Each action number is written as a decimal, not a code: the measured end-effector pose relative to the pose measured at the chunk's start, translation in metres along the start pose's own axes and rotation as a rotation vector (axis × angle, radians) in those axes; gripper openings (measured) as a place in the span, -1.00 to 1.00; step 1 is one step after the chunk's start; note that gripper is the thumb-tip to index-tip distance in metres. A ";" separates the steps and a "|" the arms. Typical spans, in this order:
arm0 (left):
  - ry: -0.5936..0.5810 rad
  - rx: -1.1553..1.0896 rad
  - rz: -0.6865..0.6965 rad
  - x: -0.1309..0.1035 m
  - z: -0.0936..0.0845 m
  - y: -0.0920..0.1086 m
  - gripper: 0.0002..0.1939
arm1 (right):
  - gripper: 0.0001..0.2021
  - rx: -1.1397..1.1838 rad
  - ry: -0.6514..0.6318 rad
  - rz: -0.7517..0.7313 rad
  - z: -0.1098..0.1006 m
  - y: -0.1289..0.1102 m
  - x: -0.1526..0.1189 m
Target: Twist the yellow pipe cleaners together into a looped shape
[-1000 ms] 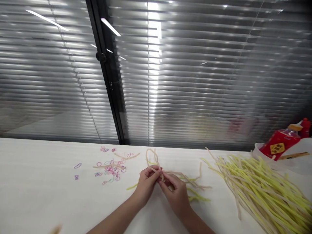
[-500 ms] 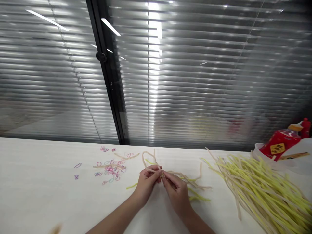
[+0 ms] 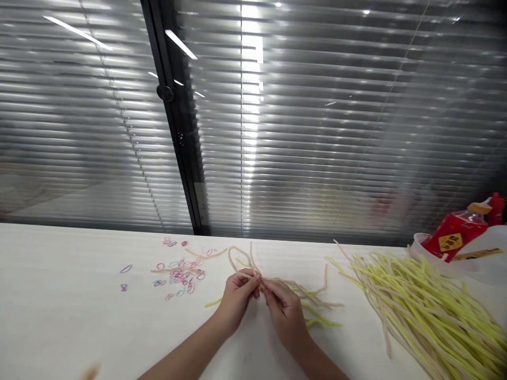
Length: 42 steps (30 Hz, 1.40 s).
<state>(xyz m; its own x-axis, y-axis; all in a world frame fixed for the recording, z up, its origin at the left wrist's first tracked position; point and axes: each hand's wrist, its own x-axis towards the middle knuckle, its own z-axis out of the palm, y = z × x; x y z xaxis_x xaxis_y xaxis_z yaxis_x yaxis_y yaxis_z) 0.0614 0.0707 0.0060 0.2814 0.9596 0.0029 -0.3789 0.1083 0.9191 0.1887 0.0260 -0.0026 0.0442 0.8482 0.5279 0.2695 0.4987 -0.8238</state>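
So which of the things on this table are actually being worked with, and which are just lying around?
In use: left hand and right hand pinching a beige pipe cleaner loop; loose stems beside them.

Lying about: pile of yellow pipe cleaners, small coloured rubber bands, red packet.

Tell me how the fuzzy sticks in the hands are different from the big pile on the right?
The beige sticks pinched by the left hand and right hand are few and bent into a loop; the big pile has many, mostly straight. The held ones are beige, while the pile mixes yellow with beige. Both are thin, fuzzy sticks on the white table.
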 end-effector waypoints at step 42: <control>-0.008 0.001 -0.015 -0.004 0.005 0.004 -0.76 | -0.81 -0.101 0.133 0.061 0.001 -0.007 -0.002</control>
<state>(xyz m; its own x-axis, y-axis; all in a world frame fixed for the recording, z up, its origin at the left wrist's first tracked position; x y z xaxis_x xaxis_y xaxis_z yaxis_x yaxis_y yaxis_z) 0.0632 0.0655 0.0122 0.2938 0.9558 -0.0077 -0.3737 0.1222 0.9195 0.1857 0.0204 0.0020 0.1886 0.8416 0.5060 0.3574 0.4211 -0.8336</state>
